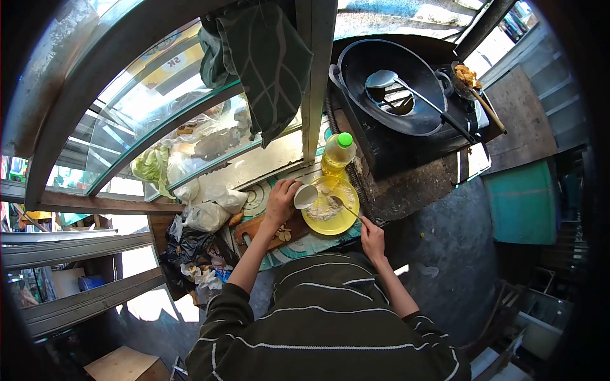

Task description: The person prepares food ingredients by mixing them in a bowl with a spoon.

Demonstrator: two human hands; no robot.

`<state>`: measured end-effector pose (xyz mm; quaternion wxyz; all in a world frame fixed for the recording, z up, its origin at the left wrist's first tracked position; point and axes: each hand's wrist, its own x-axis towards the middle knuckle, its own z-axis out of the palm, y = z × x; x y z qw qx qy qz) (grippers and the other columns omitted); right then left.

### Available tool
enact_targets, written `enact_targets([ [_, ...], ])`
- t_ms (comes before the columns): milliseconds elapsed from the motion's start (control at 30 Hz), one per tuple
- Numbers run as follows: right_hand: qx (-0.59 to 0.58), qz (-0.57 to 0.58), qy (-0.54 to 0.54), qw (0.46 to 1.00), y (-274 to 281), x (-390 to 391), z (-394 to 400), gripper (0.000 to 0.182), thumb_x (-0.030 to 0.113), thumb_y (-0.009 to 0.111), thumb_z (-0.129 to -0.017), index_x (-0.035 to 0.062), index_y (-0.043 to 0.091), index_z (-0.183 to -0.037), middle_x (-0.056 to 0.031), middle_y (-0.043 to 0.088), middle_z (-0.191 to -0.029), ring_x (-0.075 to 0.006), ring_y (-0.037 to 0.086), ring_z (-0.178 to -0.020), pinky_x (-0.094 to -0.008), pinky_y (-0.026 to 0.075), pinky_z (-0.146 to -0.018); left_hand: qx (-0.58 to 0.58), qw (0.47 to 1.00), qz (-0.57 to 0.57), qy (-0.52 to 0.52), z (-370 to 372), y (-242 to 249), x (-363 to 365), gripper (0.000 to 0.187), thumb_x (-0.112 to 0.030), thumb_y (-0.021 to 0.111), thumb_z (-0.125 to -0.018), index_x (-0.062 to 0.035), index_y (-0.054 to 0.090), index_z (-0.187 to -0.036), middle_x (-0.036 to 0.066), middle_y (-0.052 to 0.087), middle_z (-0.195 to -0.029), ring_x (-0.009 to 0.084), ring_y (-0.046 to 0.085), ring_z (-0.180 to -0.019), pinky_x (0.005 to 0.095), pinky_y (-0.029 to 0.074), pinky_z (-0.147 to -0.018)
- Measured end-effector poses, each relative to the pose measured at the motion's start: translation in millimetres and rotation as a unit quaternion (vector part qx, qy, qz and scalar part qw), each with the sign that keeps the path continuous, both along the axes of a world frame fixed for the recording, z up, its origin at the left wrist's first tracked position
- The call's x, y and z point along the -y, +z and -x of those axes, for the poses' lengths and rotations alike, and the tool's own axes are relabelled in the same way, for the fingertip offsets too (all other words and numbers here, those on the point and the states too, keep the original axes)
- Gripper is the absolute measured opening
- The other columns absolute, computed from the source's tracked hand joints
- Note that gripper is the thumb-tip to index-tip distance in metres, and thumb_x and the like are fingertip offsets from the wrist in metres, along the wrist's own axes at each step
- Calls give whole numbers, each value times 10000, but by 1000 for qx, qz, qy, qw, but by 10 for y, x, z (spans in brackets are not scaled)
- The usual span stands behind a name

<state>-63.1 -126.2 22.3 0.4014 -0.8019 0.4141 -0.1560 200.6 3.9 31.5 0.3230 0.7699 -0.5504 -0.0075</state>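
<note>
My left hand (282,202) is closed around a small white cup (305,196), tilted over the left rim of a yellow plate (351,223). A pale, lumpy, flour-like mixture (323,207) lies in the plate. My right hand (372,239) grips the handle of a spoon (348,207), whose head dips into the mixture. Just behind the plate stands a clear bottle (338,154) of yellow liquid with a green cap. A brown wooden cutting board (251,230) with several pale slices (283,235) lies under my left forearm.
At the back right, a black wok (356,95) with a ladle (416,96) in it sits on a stove. Beside it, a strainer (467,77) holds fried food. A glass display case (210,136) and plastic bags (208,216) stand to the left. A dark cloth (270,70) hangs above.
</note>
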Motion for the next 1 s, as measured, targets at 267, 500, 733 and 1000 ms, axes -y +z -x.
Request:
enact_targets([
  [267, -16, 17, 6, 1000, 21, -11, -19, 222, 118, 491, -839, 27, 598, -1010, -221, 606, -857, -363, 597, -778, -408, 469, -651, 11, 1000, 7, 6, 6, -6, 0, 501, 27, 631, -588, -76, 538, -1069, 110, 546, -1062, 308, 500, -995, 394, 431, -836],
  [500, -12, 74, 31, 997, -59, -26, -208, 253, 96, 471, -846, 49, 566, -1077, -219, 602, -841, -372, 591, -770, -433, 466, -652, -2, 1000, -5, 13, 7, -14, -3, 552, 18, 667, -560, -73, 533, -1088, 106, 543, -1075, 313, 496, -999, 394, 429, -847],
  [733, -73, 150, 161, 973, -77, -42, -112, 331, 87, 503, -802, 103, 519, -1133, -171, 579, -714, -354, 583, -622, -447, 472, -545, -55, 997, 27, 35, 3, -82, 25, 596, 23, 692, -544, -62, 523, -1109, 111, 553, -1083, 325, 496, -992, 389, 427, -855],
  [1000, -73, 179, 170, 966, -32, 3, -241, 319, 96, 523, -805, 98, 542, -1123, -150, 564, -683, -325, 581, -604, -419, 475, -531, -72, 996, 29, 43, 20, -48, 7, 593, 24, 699, -544, -58, 522, -1105, 109, 559, -1082, 329, 499, -988, 386, 430, -849],
])
